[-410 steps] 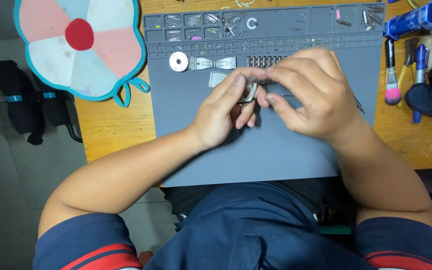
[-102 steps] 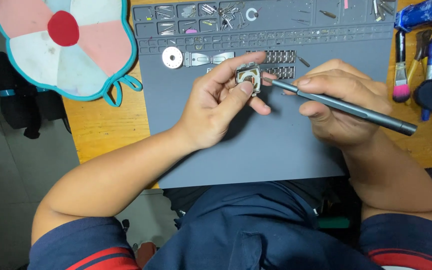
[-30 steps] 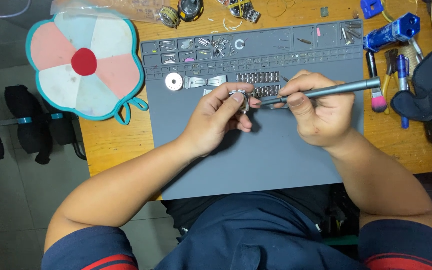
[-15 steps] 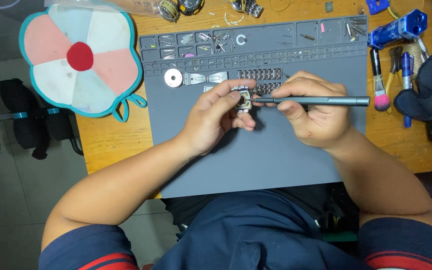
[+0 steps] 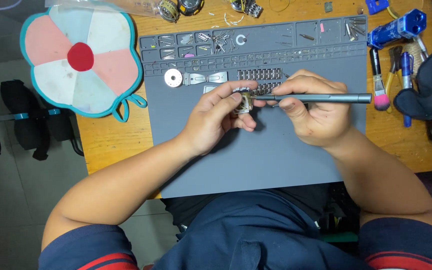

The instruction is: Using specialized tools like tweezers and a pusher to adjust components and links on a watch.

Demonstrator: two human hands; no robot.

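Left hand: the left hand (image 5: pixel 211 122) pinches a small watch case (image 5: pixel 245 102) between thumb and fingertips, raised just above the grey work mat (image 5: pixel 256 160).
Right hand: the right hand (image 5: pixel 313 117) is clenched in a pen grip on a slim grey screwdriver (image 5: pixel 316 98), which lies nearly level with its tip at the watch case.
Where the watch case is: between the two hands, over the upper middle of the mat, just in front of the metal bracelet links (image 5: pixel 259 74).
Risk, slip: the tip could skid off the case and scratch it or prick a left fingertip, since the case is held in the air with only a fingertip pinch.
Risk, loss: a tiny part freed from the case could drop and roll off the mat onto the bench (image 5: pixel 111 145); nothing sits under the hands to catch it.
Counts: one watch case, one screwdriver in hand, one round metal case back (image 5: pixel 173 78), two bracelet pieces by the hands, one pink-tipped brush (image 5: pixel 378 82), one blue torch-like tool (image 5: pixel 397 28), one flower-shaped fan (image 5: pixel 81 57).
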